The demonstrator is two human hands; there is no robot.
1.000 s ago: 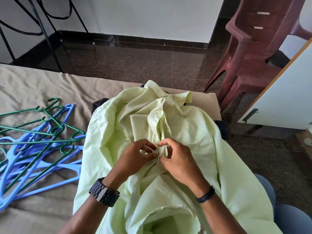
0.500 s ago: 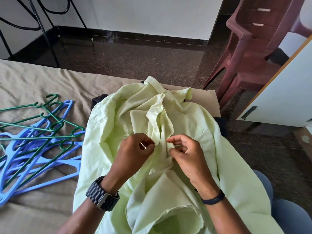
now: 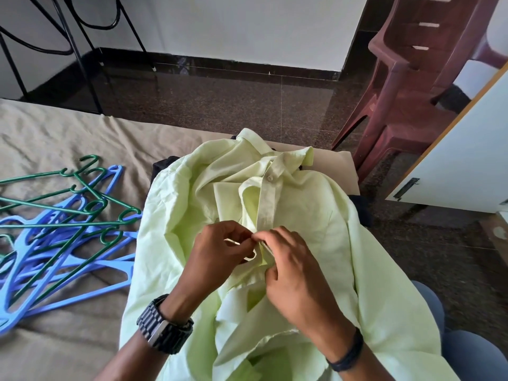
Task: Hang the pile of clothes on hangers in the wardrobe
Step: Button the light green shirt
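A pale green shirt (image 3: 324,232) lies spread over a pile of dark clothes (image 3: 162,166) at the bed's corner, collar pointing away from me. My left hand (image 3: 217,257) pinches one edge of the shirt's front placket. My right hand (image 3: 294,270) pinches the facing edge, fingertips meeting the left hand's at the middle of the shirt front. A button (image 3: 270,177) shows near the collar. Several blue and green hangers (image 3: 63,237) lie in a loose heap on the bed to the left of the shirt.
The bed has a tan sheet (image 3: 68,138). A maroon plastic chair (image 3: 406,100) stands on the dark floor at the far right. A white wardrobe door (image 3: 461,166) with a metal handle hangs open on the right. Black metal frame legs (image 3: 74,50) stand at the far left.
My hands moved apart half a second ago and have come together again on the placket. The upper placket now lies flatter, with a button showing near the collar.
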